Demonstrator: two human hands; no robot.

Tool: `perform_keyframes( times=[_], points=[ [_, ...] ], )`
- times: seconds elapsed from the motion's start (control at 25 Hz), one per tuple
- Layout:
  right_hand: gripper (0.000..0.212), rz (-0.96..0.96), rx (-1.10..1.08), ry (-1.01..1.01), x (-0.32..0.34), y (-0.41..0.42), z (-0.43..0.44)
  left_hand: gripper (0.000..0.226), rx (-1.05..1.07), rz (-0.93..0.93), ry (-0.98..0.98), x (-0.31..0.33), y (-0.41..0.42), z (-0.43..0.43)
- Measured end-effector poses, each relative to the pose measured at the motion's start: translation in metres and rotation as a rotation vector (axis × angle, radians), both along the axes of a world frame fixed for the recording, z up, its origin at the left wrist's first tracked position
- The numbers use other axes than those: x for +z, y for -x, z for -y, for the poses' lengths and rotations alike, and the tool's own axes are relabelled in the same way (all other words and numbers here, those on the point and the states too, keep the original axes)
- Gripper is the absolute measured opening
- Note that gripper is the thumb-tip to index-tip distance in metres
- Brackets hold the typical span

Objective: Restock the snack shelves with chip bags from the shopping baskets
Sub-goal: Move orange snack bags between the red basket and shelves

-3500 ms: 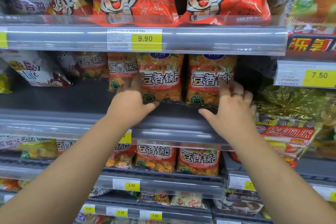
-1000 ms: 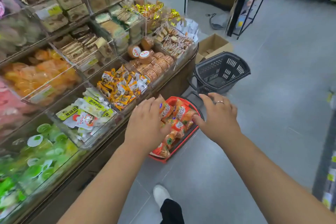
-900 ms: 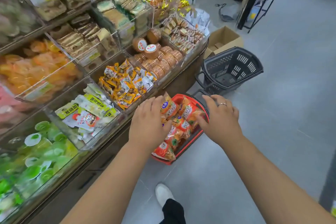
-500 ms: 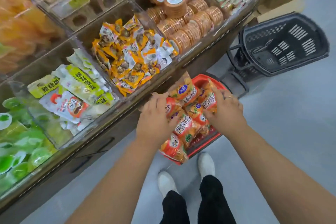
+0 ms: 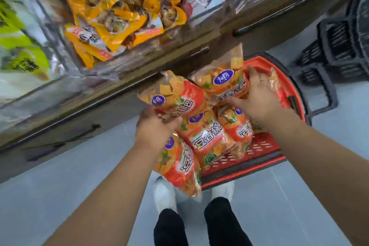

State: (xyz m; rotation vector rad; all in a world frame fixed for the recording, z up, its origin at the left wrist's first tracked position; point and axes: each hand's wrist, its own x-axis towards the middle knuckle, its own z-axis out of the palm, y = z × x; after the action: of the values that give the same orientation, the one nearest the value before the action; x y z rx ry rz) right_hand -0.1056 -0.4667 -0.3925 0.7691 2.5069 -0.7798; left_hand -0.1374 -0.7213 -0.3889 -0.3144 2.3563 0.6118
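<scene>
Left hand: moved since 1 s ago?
Yes. The left hand has come down to the red basket and grips a chip bag nearest the counter.
</scene>
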Motion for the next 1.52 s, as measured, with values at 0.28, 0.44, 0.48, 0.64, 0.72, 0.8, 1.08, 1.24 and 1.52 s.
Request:
perform_keyframes(
  times=[0.28, 0.44, 0.48, 0.64, 0.72, 0.8, 1.08, 1.24, 1.52],
  points=[
    [0.123, -0.11, -0.103, 0.282, -0.065, 0.018, -0.024, 0.106, 0.513, 0.085, -0.5, -0.063, 0.014, 0.002],
    [0.116, -0.1, -0.152, 0.321, -0.056, 0.026, -0.024, 0.107, 0.615, 0.116, -0.665, -0.074, 0.016, -0.003],
    [0.105, -0.114, -0.162, 0.356, -0.056, 0.025, -0.025, 0.108, 0.635, 0.107, -0.686, -0.074, 0.016, -0.003],
    [0.081, -0.271, -0.22, 0.388, -0.05, 0.011, -0.018, 0.102, 0.63, 0.048, -0.752, -0.059, 0.013, -0.009],
    [0.081, -0.342, -0.298, 0.421, -0.041, 0.003, -0.012, 0.088, 0.582, -0.042, -0.744, -0.045, 0.011, -0.018],
    [0.081, -0.418, -0.358, 0.425, -0.03, -0.005, -0.008, 0.083, 0.523, -0.109, -0.725, -0.029, 0.006, -0.026],
    [0.074, -0.498, -0.537, 0.436, 0.017, -0.043, -0.009, 0.081, 0.426, -0.14, -0.828, 0.032, -0.002, -0.051],
    [0.066, -0.517, -0.657, 0.403, 0.067, -0.072, -0.003, 0.1, 0.419, 0.003, -0.878, 0.082, 0.0, -0.063],
    [0.061, -0.601, -0.939, 0.371, 0.198, -0.141, 0.038, 0.069, 0.194, 0.173, -0.959, 0.215, -0.028, -0.048]
  ],
)
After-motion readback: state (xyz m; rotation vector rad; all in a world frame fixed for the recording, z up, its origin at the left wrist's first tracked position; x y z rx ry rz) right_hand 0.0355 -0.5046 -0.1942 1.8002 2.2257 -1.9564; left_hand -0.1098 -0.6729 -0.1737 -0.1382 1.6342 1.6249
